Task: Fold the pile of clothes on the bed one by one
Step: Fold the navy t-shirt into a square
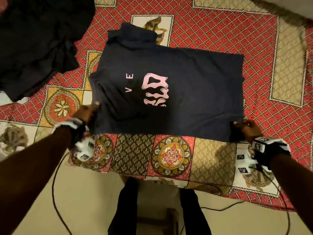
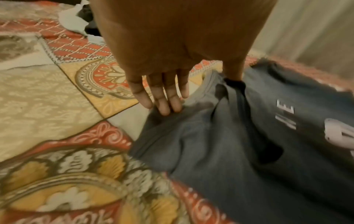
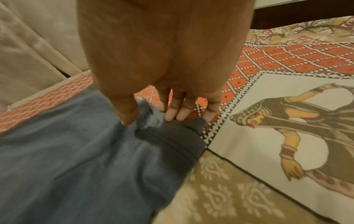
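Note:
A dark navy T-shirt (image 1: 169,92) with pink lettering lies spread sideways on the patterned bedspread (image 1: 220,31), one sleeve folded over at the far side. My left hand (image 1: 89,111) pinches its near-left corner by the shoulder. In the left wrist view my left hand (image 2: 199,94) has its fingers (image 2: 164,104) on a bunched fold of the T-shirt (image 2: 239,159), with the thumb on the fold's other side. My right hand (image 1: 245,128) pinches the near-right hem corner. The right wrist view shows my right hand (image 3: 151,119) clamping the T-shirt (image 3: 76,159) between thumb and fingers.
A heap of dark clothes (image 1: 33,39) lies at the far left of the bed, with a bit of white cloth (image 2: 72,19) beside it. The bed's near edge runs just below the shirt. Cables (image 1: 55,192) trail on the floor by my legs (image 1: 125,209).

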